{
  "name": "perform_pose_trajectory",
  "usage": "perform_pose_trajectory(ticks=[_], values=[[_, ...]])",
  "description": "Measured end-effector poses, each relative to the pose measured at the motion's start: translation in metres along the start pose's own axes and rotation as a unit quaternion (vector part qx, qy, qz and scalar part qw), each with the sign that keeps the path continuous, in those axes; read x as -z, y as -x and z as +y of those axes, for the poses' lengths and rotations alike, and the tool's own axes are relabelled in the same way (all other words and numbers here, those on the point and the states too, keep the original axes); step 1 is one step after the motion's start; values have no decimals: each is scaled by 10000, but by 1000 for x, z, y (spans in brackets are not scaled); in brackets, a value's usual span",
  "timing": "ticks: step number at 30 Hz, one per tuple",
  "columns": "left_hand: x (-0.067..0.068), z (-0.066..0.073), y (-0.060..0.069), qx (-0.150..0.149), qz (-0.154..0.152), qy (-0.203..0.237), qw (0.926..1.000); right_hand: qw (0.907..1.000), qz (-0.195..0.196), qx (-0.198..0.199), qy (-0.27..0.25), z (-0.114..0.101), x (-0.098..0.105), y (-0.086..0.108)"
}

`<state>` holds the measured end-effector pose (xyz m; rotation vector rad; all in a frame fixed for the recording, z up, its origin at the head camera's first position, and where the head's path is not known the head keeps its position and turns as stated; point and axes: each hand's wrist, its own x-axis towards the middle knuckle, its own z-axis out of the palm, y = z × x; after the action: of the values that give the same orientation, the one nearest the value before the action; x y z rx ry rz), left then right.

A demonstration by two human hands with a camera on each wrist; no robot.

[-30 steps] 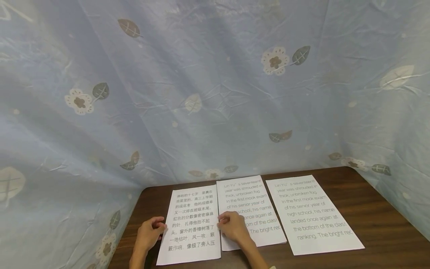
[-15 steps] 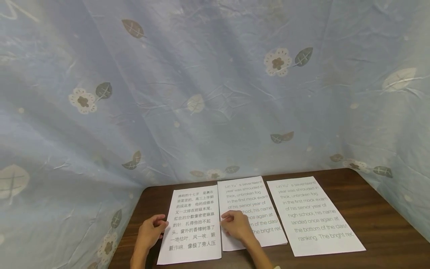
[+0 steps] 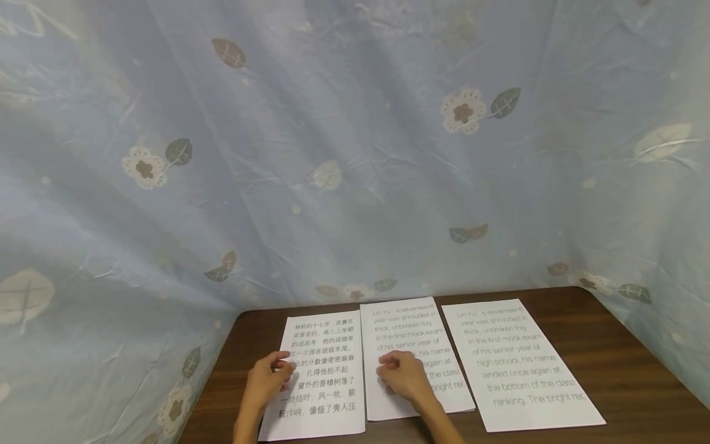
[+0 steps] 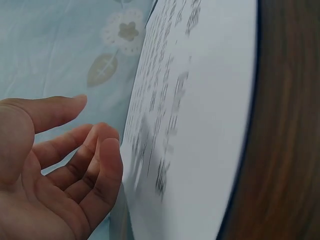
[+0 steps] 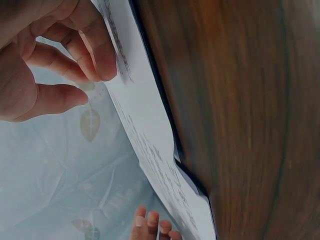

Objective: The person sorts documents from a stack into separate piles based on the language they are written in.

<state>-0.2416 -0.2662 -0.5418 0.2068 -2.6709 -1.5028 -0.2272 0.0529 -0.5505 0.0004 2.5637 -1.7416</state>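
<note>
Three white printed sheets lie side by side on the table. My left hand [image 3: 265,381] is over the left edge of the sheet with Chinese text [image 3: 322,416]; in the left wrist view that hand [image 4: 70,160] has loosely bent fingers, thumb apart, nothing between them. Over the middle sheet with English text [image 3: 388,404] is my right hand [image 3: 403,375], its fingers loosely bent and empty in the right wrist view [image 5: 65,60]. Whether fingertips touch the paper, I cannot tell.
The right-hand English sheet [image 3: 538,416] lies apart from both hands. Beneath the sheets is a dark wooden table [image 3: 627,376]. A pale blue curtain [image 3: 377,216] with leaf and flower prints hangs behind and at the sides.
Both hands have moved to the right: the left from beside the Chinese sheet to over its edge, the right further over the middle sheet. The sheets lie as before.
</note>
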Motion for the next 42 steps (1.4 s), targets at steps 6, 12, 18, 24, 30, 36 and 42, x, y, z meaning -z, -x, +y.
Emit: perform_pose_trajectory(ticks=[6,12,18,24,30,36,42], values=[[-15,9,0,-39,-123,86,9999,9999,100,-2,97,6,13,-1],[-32,20,1,-154,-313,264,9990,9995,194,-63,228,13,27,-3],[-50,31,3,-288,-499,303,9979,9990,327,-132,275,18,42,-2],[-69,39,2,-341,-682,492,9959,9980,510,-257,257,24,61,-2],[-83,50,2,-390,-748,523,9951,9965,682,-354,315,31,83,-1],[-95,58,3,-446,-844,464,9944,9952,816,-388,374,38,106,2],[-107,60,2,-407,-1018,487,9928,9940,869,-519,402,45,125,5]])
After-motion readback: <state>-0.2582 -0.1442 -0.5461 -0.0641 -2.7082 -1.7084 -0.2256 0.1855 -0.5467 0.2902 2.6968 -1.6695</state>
